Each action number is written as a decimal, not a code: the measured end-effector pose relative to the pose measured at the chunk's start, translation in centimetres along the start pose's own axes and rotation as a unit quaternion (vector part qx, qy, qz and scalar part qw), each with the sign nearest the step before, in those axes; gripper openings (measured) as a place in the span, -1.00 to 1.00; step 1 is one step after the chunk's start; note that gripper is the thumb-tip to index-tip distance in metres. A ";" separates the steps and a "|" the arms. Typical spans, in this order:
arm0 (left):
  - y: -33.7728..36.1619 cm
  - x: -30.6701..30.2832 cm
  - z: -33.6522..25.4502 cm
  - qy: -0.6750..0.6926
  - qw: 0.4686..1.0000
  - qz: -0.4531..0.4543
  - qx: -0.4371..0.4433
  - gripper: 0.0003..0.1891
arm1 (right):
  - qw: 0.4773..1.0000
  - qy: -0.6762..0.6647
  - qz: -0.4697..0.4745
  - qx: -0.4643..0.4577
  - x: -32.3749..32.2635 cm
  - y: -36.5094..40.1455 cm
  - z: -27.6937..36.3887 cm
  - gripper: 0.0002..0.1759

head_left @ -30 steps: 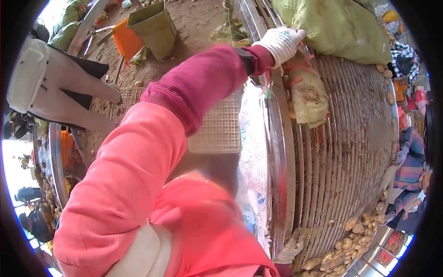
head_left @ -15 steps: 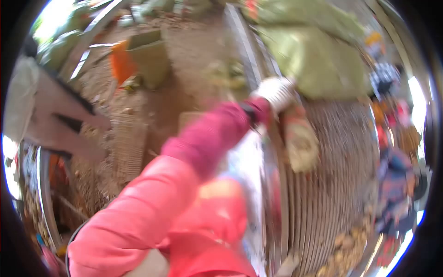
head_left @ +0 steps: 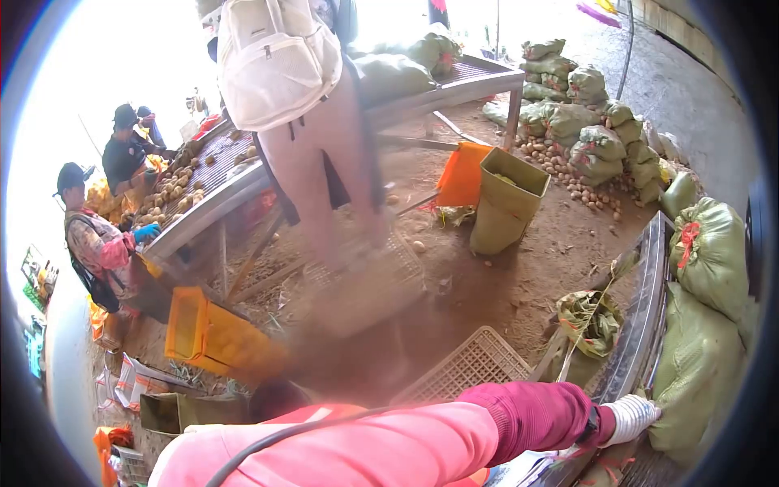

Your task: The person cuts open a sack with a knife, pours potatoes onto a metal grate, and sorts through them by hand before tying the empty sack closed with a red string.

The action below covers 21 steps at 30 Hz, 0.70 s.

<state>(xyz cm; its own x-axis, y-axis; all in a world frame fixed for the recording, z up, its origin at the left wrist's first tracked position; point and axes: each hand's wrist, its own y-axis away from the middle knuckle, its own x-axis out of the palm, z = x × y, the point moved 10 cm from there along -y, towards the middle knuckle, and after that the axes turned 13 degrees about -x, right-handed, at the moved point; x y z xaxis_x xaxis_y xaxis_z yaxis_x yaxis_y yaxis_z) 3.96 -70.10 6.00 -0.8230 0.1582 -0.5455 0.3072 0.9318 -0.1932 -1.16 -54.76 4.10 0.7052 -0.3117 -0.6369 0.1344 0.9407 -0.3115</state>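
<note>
My left hand [head_left: 634, 419], in a white knitted glove with a pink and maroon sleeve behind it, reaches to the lower right. Its closed fingers are at the lower left corner of a full green woven sack [head_left: 696, 377], and the fingertips are partly hidden against it. The sack lies on the wooden-edged sorting table [head_left: 637, 325]. Behind it sits another green sack [head_left: 714, 252], tied with red string. Out of view is my right hand.
A plastic crate [head_left: 475, 365], an open green bin [head_left: 507, 203] and a yellow crate [head_left: 215, 333] stand on the dirt floor. A person with a white backpack [head_left: 276, 65] stands ahead. Two co-workers are at a potato table [head_left: 211, 174] at left. Filled sacks [head_left: 596, 154] are piled behind.
My view has swung left and up, bringing the backpack wearer and far table into sight. My left hand stays by the green sack, now lower right in view.
</note>
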 end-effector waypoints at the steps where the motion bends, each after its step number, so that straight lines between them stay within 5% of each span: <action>1: -0.3 0.5 0.8 0.050 0.998 0.007 -0.031 -0.75 | 1.000 -0.002 0.003 -0.012 0.9 -1.8 0.4 -0.62; 3: -0.8 2.0 2.3 0.145 0.985 0.026 -0.088 -0.75 | 1.000 -0.005 0.006 -0.023 2.3 -4.8 1.3 -0.62; 6: 0.4 -0.5 0.7 0.063 0.997 -0.002 -0.037 -0.69 | 0.999 -0.006 0.012 -0.034 3.8 -7.8 1.8 -0.62; 7: -0.9 1.7 2.8 0.186 0.980 0.007 -0.066 -0.61 | 0.999 -0.005 0.014 -0.033 4.1 -8.2 1.7 -0.62; 10: -0.9 1.9 3.9 0.264 0.954 -0.022 -0.139 -0.57 | 0.999 -0.003 0.013 -0.032 4.3 -9.1 1.4 -0.61; 15: 0.0 -0.7 0.1 -0.045 0.999 0.007 -0.028 -0.60 | 1.000 0.001 0.011 -0.022 3.9 -8.1 0.5 -0.60; 21: -3.3 2.9 1.7 -0.024 0.996 0.049 -0.071 -0.73 | 1.000 0.018 -0.003 0.005 1.9 -4.5 -2.3 -0.59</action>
<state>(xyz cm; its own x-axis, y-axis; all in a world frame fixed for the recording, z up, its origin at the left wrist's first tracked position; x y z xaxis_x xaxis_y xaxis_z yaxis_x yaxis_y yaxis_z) 1.39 -73.24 3.65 -0.7673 0.2384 -0.5953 0.3114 0.9500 -0.0209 -2.04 -59.92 2.70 0.6789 -0.3221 -0.6598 0.1457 0.9399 -0.3089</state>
